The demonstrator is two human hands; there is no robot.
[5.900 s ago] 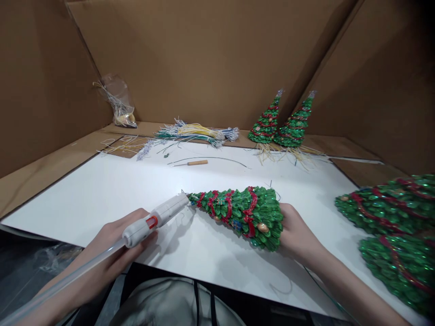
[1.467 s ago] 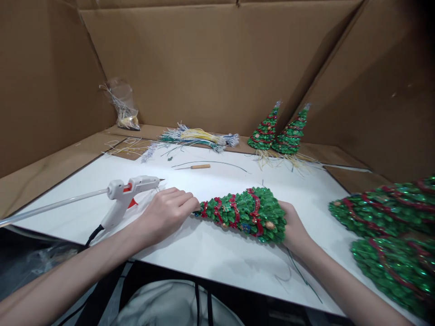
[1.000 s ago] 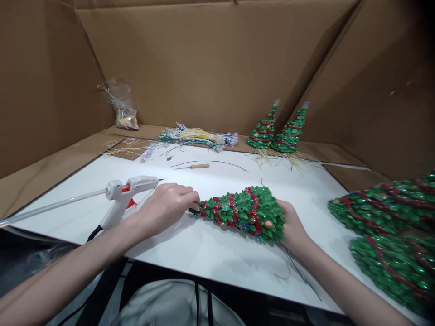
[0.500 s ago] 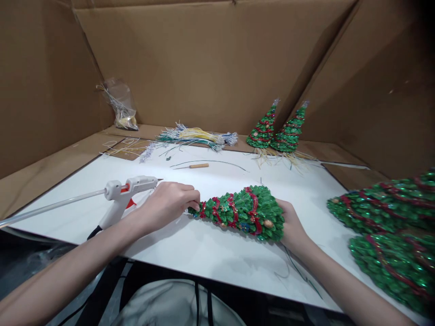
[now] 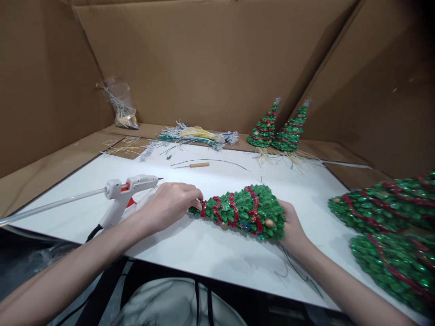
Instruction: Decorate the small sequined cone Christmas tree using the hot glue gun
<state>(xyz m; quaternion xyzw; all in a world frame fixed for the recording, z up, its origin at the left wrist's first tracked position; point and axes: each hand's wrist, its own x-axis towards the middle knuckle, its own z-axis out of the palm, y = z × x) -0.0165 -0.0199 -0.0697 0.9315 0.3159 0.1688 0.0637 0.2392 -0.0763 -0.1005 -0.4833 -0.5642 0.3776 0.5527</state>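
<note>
A small green cone-shaped Christmas tree (image 5: 243,211) with red garland lies on its side over the white board (image 5: 210,246), tip pointing left. My left hand (image 5: 168,206) is closed in a pinch at the tree's tip. My right hand (image 5: 292,224) grips the tree's wide base from behind. A white hot glue gun (image 5: 127,192) with a long clear glue stick stands on the board just left of my left hand, untouched.
Two finished small trees (image 5: 278,129) stand at the back. Larger green trees (image 5: 390,235) lie at the right edge. A bundle of coloured wire picks (image 5: 195,135), a wooden-handled awl (image 5: 193,165) and a plastic bag (image 5: 122,106) lie at the back. Cardboard walls surround the board.
My left hand has set the glue gun down on the board and moved to pinch the tree's tip. Over the last second the hands and tree barely moved.
</note>
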